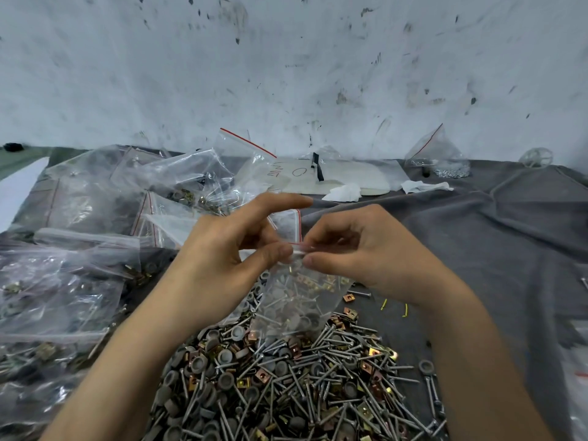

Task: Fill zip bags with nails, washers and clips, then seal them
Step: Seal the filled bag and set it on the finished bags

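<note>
A small clear zip bag with a red-lined top hangs between my hands, holding nails, grey washers and brass clips. My left hand pinches the bag's top strip with thumb and a bent finger, its index finger stretched out above. My right hand pinches the same strip from the right, thumb below and fingers above. Under the bag lies a big loose heap of nails, washers and clips on the grey cloth.
Many filled zip bags are piled at the left. Empty bags, a white pad and crumpled tissue lie by the wall. A bag of small metal parts stands at the back right. Loose screws lie right of the heap.
</note>
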A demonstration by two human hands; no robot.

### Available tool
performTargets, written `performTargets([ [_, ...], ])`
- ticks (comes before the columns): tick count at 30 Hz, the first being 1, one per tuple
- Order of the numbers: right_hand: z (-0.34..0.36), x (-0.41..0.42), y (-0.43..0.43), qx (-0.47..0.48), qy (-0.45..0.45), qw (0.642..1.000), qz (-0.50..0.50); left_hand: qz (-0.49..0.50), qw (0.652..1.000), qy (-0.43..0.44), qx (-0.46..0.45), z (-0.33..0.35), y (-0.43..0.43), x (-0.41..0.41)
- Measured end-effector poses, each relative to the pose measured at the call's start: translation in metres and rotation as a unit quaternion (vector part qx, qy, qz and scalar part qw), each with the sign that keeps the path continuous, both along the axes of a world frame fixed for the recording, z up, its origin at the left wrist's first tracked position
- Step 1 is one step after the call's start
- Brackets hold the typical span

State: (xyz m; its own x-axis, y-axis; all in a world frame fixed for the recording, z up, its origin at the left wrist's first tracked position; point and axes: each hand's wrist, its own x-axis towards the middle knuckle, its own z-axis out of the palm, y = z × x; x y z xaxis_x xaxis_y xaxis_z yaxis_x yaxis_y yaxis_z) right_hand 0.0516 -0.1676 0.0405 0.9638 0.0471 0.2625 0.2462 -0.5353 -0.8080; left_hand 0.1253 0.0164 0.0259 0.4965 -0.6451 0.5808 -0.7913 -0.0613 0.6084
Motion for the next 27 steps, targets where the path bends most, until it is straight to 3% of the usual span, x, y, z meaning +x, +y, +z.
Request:
performTargets([
  [13, 0.002, -0.002, 0.01, -0.013, -0.065, 0.998, -0.017, -0.009, 1.0, -0.028, 0.004, 0.003, 0.0, -0.005],
  [18, 0.003, -0.002, 0.015, 0.013, -0.094, 0.995, -0.029, 0.014, 1.0, 0.025, -0.012, 0.003, 0.001, -0.004],
  [27, 0.003, -0.001, 0.009, -0.011, -0.046, 0.999, -0.004, 0.025, 0.998, -0.057, 0.0, 0.004, 0.002, -0.001],
])
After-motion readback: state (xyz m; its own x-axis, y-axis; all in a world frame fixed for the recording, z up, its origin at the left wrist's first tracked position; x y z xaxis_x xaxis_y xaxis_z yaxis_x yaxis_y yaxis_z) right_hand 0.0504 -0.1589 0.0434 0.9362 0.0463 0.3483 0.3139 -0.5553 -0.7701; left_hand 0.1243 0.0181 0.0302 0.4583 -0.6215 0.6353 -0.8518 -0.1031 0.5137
